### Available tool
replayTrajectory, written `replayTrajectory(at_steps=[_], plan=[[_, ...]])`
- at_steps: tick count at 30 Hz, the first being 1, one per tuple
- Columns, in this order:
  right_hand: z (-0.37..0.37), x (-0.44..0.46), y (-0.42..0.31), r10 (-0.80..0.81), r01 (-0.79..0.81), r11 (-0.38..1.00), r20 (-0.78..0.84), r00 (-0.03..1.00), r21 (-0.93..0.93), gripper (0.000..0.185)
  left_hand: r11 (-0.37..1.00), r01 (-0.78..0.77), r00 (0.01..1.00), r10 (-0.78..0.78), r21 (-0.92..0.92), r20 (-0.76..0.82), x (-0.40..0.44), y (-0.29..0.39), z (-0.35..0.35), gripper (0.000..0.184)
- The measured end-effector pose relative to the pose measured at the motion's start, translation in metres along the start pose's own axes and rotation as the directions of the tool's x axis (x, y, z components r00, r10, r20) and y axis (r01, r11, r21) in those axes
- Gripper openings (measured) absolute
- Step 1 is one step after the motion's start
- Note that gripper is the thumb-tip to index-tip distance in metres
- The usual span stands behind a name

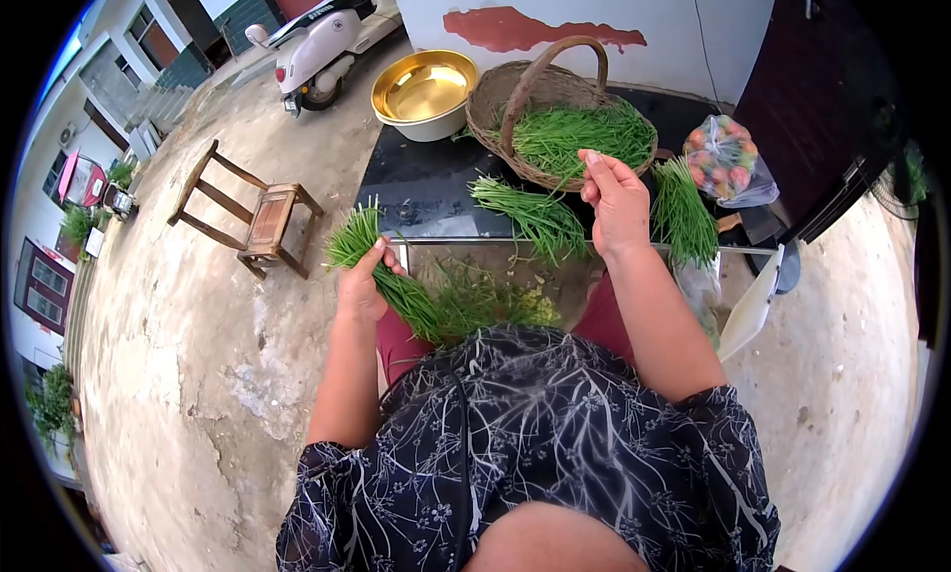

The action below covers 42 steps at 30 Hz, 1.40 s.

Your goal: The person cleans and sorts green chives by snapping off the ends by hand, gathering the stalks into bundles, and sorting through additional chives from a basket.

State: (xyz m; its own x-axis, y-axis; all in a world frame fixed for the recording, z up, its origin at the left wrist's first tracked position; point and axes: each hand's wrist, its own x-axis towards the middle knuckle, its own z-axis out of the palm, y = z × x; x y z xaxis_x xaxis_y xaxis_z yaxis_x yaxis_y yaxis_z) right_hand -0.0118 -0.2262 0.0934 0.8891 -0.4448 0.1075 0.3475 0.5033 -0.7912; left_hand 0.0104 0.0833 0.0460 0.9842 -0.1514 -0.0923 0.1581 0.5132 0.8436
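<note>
1. My left hand [367,270] gripped a bunch of green stalks [408,303] on the near side of the bench [416,204]; a slackened hold could have let it slide apart.
2. My right hand [616,204] was raised with thumb and fingers drawn together; I couldn't tell whether a stalk was pinched there. A careless sweep could have knocked the wicker basket [495,87] just beyond it and spilled loose greens.
3. Between my hands, a small pile [530,215] lay at the bench's near edge; a nudge could have sent it down.
4. Right of my right hand, another bundle [686,215] hung over that edge, likely to slip if brushed.
5. Beyond both hands, a shoved basket could have bumped the golden basin [424,89].
</note>
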Motion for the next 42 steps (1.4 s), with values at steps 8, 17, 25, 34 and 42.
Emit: replayTrajectory(at_steps=[8, 17, 25, 34, 42], plan=[[0.030, -0.035, 0.016, 0.172, -0.067, 0.944, 0.307, 0.936, -0.325, 0.014, 0.996, -0.075, 0.990, 0.068, 0.050, 0.125, -0.026, 0.002, 0.069, 0.013], [0.042, -0.065, 0.032, -0.052, 0.282, 0.858, 0.473, 0.879, -0.430, 0.006, 0.966, 0.259, 0.943, -0.250, -0.012, 0.220, -0.039, -0.021, 0.098, 0.013], [0.024, -0.029, 0.017, -0.407, 0.646, 0.309, 0.517, 0.753, -0.698, 0.025, 0.942, 0.335, 0.921, -0.321, -0.029, 0.223, -0.038, -0.017, 0.088, 0.011], [0.044, -0.056, 0.025, 0.003, 0.318, 0.836, 0.583, 0.813, -0.447, 0.012, 0.955, 0.292, 0.942, -0.280, -0.043, 0.183, -0.039, -0.017, 0.092, 0.013], [0.029, -0.021, 0.007, 0.052, -0.031, 0.994, 0.215, 0.975, -0.100, 0.020, 0.959, 0.262, 0.930, -0.280, 0.105, 0.237, -0.037, -0.015, 0.080, 0.015]])
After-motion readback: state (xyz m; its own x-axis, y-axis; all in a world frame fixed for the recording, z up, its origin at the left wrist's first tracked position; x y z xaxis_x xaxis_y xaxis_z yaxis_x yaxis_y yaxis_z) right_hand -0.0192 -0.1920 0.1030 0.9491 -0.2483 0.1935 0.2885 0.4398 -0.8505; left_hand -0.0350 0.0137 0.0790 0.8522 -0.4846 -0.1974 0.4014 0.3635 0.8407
